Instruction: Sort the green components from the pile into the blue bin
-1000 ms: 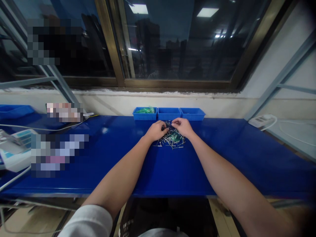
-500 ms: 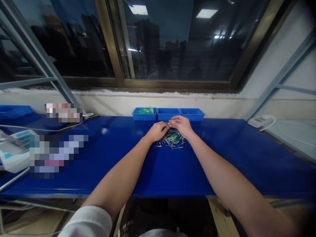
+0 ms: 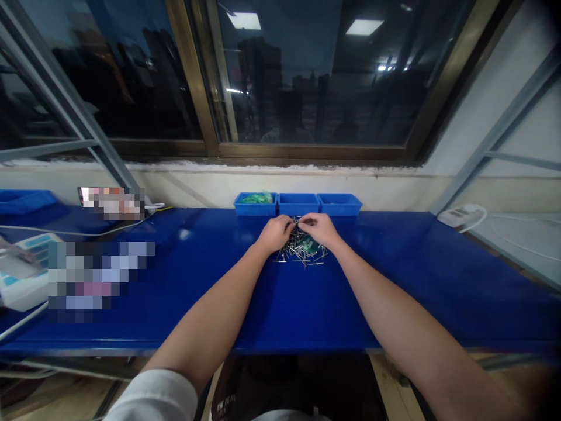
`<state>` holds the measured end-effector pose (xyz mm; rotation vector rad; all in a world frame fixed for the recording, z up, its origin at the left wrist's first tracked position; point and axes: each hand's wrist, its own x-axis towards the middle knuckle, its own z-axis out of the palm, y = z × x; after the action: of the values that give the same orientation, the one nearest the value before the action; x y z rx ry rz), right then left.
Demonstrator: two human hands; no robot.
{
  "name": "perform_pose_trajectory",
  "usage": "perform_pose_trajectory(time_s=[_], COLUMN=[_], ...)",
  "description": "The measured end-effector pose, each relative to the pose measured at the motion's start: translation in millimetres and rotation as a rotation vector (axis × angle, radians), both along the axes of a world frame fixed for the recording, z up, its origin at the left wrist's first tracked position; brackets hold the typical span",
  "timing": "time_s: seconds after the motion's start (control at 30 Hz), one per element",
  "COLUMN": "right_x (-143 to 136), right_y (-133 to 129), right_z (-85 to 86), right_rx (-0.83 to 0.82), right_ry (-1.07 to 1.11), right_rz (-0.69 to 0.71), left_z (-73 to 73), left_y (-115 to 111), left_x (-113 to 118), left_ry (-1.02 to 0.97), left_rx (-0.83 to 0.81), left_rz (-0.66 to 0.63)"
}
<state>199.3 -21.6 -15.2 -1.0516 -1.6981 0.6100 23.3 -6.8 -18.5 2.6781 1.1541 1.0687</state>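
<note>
A loose pile of thin metal pins that look like blind rivets [image 3: 302,252] lies on the blue table, with a green piece [image 3: 310,246] among them. Over the pile's left side, my left hand [image 3: 276,234] is closed, its fingertips pinched on a thin rivet. My right hand [image 3: 319,228] comes in from the other side, thumb and forefinger pinched at the same spot. The fingertips of both hands nearly meet above the pile. The rivet between them is small and partly hidden by the fingers.
Behind the pile stand three blue bins: a left bin [image 3: 256,210] with green bagged contents, a middle bin [image 3: 298,209] and a right bin [image 3: 339,209]. At left are a white scale-like device [image 3: 26,286], a phone [image 3: 109,203] and cables. A white power strip [image 3: 459,214] lies far right.
My right hand has lowered slightly, its fingers bending closer together at the left fingertips. My left hand stays almost in place. The whole view has shifted a little.
</note>
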Motion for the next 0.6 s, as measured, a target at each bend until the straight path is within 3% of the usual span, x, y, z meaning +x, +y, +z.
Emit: perform_pose_trajectory(time_s=[0.33,0.43,0.6], right_x=[4,14,40], right_y=[0,2,11], right_z=[3.1,5.0,3.0], right_rx=[0.008,0.076,0.166], right_ry=[-0.027,-0.055,-0.241], right_rz=[-0.029,-0.167,-0.525], left_z=[1.1,2.8,2.1], left_y=[0,-2,-2], left_x=[0,0,-1], left_ry=[-0.019,-0.053,-0.048], left_rx=[-0.006,-0.001,-0.032], left_rz=[0.013,0.071,0.117])
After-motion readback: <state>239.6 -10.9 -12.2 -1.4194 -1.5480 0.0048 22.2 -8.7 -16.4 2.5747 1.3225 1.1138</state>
